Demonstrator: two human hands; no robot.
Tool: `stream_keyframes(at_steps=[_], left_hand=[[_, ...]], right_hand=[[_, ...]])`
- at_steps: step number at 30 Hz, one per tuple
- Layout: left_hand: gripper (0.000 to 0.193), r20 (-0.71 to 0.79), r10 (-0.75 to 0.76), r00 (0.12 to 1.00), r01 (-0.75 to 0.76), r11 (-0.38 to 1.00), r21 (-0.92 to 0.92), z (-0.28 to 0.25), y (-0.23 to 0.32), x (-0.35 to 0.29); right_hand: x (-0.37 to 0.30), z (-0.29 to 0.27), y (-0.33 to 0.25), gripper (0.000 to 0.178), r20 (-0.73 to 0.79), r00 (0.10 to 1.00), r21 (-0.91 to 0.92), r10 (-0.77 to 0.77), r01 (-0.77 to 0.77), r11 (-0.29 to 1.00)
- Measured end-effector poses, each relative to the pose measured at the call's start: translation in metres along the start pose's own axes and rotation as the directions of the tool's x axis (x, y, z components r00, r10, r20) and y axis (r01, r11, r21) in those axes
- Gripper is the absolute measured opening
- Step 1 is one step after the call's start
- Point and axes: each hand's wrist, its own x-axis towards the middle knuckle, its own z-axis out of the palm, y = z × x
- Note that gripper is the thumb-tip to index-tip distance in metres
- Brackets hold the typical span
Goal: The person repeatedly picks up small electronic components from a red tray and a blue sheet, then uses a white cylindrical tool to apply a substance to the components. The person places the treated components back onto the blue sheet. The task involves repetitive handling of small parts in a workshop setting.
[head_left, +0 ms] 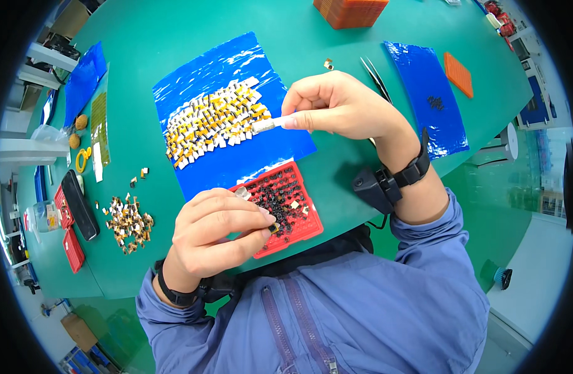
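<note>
My right hand (346, 109) pinches a slim whitish piece (264, 125) between thumb and forefinger; its exact kind is unclear. The piece lies over the right end of many small white, yellow and black parts (211, 121), spread in rows on a blue sheet (205, 65). My left hand (215, 230) is closed in a pinch over the red tray (314, 230), with a tiny dark-and-yellow part (274, 228) at its fingertips. Small black pieces (277, 199) fill much of the tray, and a few pale bits lie among them. A translucent scrap (242, 192) shows by my left fingers.
Tweezers (377, 80) lie beyond my right wrist, near a second blue sheet (423, 93) with black pieces. An orange stack (350, 12) stands at the far edge. Leftward are a loose pile of small parts (129, 224), a black case (79, 206) and yellow scissors (82, 160).
</note>
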Motion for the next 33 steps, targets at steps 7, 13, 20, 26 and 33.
stream_keyframes(at_steps=[7,13,20,26,33], left_hand=[[0.01,-0.014,-0.016,1.0,0.016,1.0,0.007,-0.001,-0.003,0.001],[0.008,-0.118,-0.512,0.851,0.525,0.815,0.244,-0.018,-0.028,-0.003],[0.007,-0.132,-0.664,0.736,0.677,0.72,0.154,-0.01,-0.05,-0.01],[0.008,-0.105,-0.636,0.764,0.636,0.717,0.286,-0.01,-0.057,-0.015],[0.008,-0.114,-0.6,0.792,0.595,0.715,0.368,-0.008,-0.059,-0.017]], right_hand=[[0.0,-0.001,-0.005,0.012,-0.008,1.0,-0.04,0.012,-0.012,0.999],[-0.001,0.0,-0.004,0.012,-0.033,0.999,-0.051,0.014,-0.016,0.999],[0.001,0.001,-0.004,0.013,-0.032,0.999,-0.071,0.019,-0.021,0.997],[0.001,0.001,0.0,0.013,-0.036,0.999,-0.049,-0.009,0.007,0.999],[0.001,0.005,-0.001,0.014,-0.07,0.998,-0.001,0.006,-0.006,1.0]])
